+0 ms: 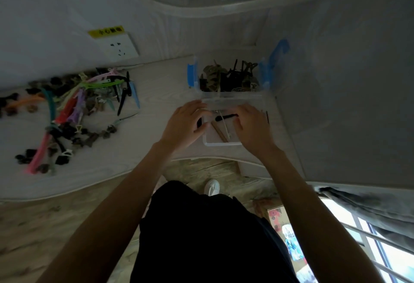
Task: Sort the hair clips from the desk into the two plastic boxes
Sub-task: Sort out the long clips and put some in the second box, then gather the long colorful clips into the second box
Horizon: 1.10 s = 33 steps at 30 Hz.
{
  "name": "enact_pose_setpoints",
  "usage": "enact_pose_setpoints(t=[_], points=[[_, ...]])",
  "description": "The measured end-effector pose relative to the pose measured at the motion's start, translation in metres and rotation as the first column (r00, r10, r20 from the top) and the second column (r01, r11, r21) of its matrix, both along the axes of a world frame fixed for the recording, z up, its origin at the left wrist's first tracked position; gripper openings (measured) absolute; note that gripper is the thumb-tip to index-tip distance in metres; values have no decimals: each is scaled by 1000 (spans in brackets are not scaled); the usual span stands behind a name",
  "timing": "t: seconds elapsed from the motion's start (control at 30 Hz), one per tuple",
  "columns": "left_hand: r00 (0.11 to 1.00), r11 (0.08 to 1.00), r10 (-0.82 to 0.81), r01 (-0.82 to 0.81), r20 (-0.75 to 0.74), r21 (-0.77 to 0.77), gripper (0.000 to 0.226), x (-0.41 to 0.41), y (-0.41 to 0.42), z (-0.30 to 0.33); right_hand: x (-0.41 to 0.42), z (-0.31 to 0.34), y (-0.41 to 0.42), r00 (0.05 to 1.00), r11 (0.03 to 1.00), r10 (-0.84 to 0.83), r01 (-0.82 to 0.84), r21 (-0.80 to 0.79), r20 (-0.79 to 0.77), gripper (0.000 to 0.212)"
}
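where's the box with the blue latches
In the head view, the box with blue latches stands at the desk's far right, just behind the clear box between both hands.

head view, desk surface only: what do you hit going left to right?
Pile of loose hair clips → left hand → near clear box → right hand. The far box with blue latches sits behind, so it is left unordered.
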<state>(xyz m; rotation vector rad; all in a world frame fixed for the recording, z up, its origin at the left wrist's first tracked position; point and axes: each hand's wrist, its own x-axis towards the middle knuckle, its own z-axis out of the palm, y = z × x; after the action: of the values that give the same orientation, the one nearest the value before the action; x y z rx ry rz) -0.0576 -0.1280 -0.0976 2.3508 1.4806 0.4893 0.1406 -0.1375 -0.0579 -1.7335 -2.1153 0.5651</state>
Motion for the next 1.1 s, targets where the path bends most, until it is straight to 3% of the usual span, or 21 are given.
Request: enact_pose_setpoints(t=[0.13, 0.23, 0.3, 0.37, 0.57, 0.73, 0.87, 1.0, 1.1], points=[[944, 955, 286, -295, 166, 38, 23, -51, -18, 3, -60, 6, 1, 973, 981, 195, -192, 34, -125, 24], [830, 831, 556, -554, 38, -48, 26, -106, -27, -2, -116, -2, 11, 937, 944, 322, -329, -32, -136, 28], [770, 756, 632, -638, -93, -147, 32, -136, -25, -6, -150, -14, 21, 925, 924, 353, -368, -106, -141, 33], [757, 724, 627, -653, -185, -220, 41, -155, -17, -11, -180, -31, 36, 925, 909, 368, -380, -172, -99, 41], [822, 724, 521, -569, -232, -390, 66, -169, 24, -30, -243, -62, 93, 936, 898, 349, -348, -269, -47, 42], [854, 807, 442, -512, -274, -295, 39, -175, 36, -35, -248, -70, 109, 945, 945, 295, -268, -187, 139, 32], [871, 808, 457, -492, -182, -324, 21, -180, 31, -31, -245, -69, 109, 975, 971, 186, -164, -175, 123, 24], [891, 826, 434, -452, -132, -336, 16, -189, 27, -31, -260, -63, 118, 1000, 975, 28, -26, -222, 6, 23], [788, 767, 615, -593, 17, -244, 12, -200, 23, -30, -272, -61, 125, 999, 958, 36, -38, -284, -13, 31]])
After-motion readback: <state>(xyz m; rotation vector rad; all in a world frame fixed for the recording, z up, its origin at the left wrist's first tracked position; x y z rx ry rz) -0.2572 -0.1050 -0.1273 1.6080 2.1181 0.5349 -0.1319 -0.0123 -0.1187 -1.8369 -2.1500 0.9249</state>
